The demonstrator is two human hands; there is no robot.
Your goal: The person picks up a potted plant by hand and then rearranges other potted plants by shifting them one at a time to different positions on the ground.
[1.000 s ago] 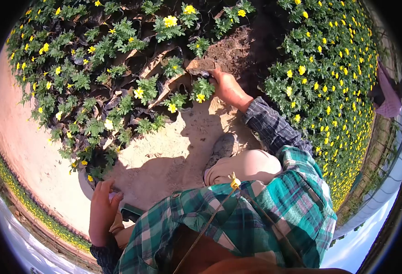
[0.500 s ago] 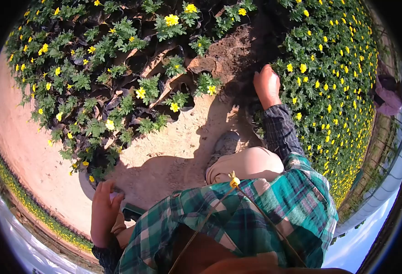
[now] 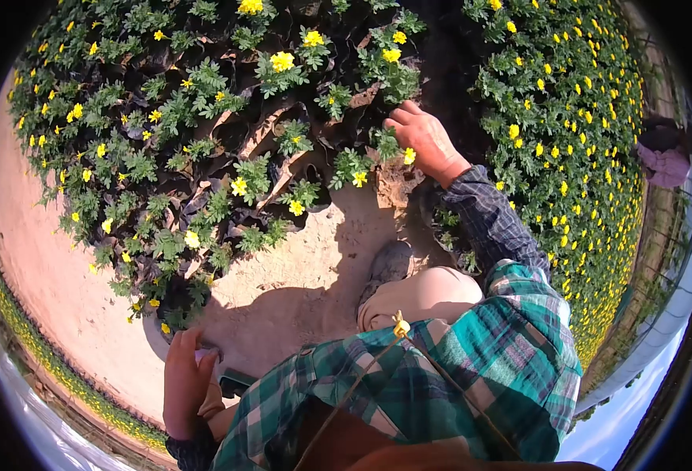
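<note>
My right hand is at the right edge of the bagged plants, its fingers curled round the far side of a small plant with a yellow flower. Crumpled brown bag material shows just below it. The fingertips are partly hidden among leaves. My left hand is low at the left, near the plants' lower corner, with fingers bent and a small pale thing at the thumb, too small to name.
Dense yellow-flowered plants fill the right side beyond a dark gap. More bagged plants stand at upper left. Sandy ground lies between them and my shoe. A person in pink is at the far right.
My right hand has moved left from the dark gap to the plants' edge. A small plant and brown bag now show beside it, over the formerly bare soil. My left hand has barely moved.
</note>
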